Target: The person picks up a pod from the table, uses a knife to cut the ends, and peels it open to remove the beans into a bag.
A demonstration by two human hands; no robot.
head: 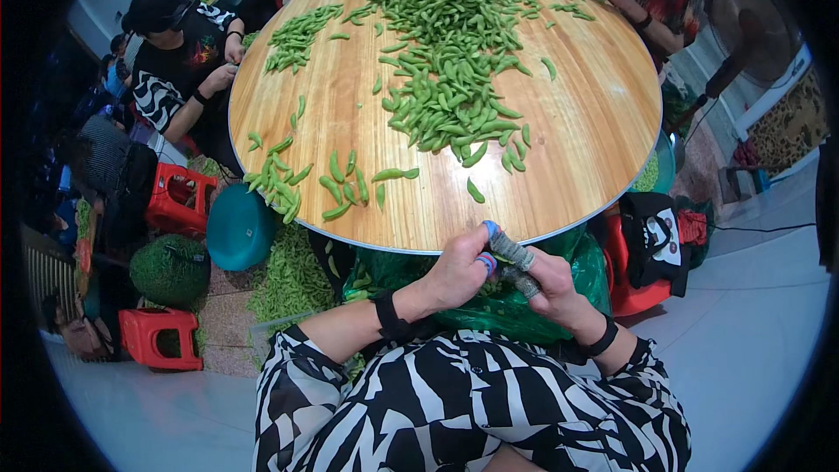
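A heap of green soybean pods (452, 72) spreads down the middle of the round wooden table (577, 144). Both my hands meet at the table's near edge, above a green plastic bag (472, 314). My left hand (459, 269), with blue and red bands on its fingers, is closed on one end of a green pod (503, 258). My right hand (554, 278), its fingertips wrapped in grey fabric, pinches the same pod, which the fingers mostly hide. One loose pod (475, 190) lies on the table just beyond my hands. Smaller groups of pods lie at the left edge.
A person in black (180, 65) sits at the left, another person (655, 6) at the far right. Around the table are a teal basin (241, 226), red stools (160, 337), a full green mesh sack (169, 270), a floor pile of pods (292, 275) and a black bag (649, 236) on a red seat.
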